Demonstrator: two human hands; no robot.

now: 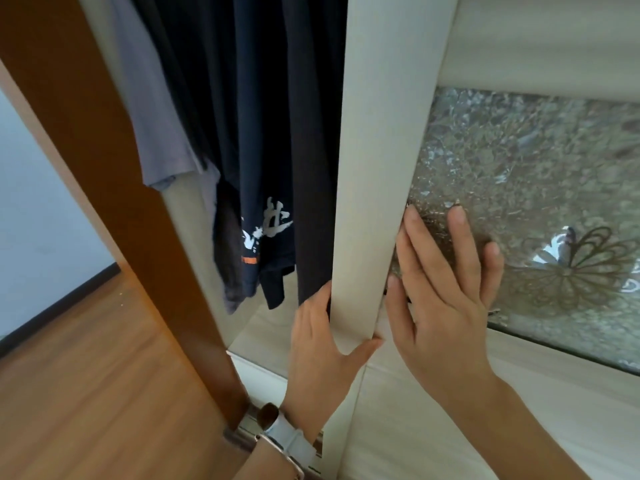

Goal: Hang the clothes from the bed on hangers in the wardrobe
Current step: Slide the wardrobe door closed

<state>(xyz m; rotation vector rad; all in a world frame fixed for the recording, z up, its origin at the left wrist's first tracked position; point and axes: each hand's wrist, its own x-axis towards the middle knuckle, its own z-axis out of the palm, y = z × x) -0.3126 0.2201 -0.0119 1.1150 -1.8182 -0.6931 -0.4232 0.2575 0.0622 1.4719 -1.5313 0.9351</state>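
We saw wood floor point(86, 375) lower left, brown wooden panel point(104, 168) rising from it, pale wall point(34, 220) and dark skirting point(59, 306) behind.

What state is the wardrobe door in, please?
Open: hanging clothes show past the wardrobe door, whose edge the left hand grips.

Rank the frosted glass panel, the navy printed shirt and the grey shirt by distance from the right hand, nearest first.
1. Frosted glass panel: under the right hand, touching.
2. Navy printed shirt: hanging to the left.
3. Grey shirt: hanging farthest left.
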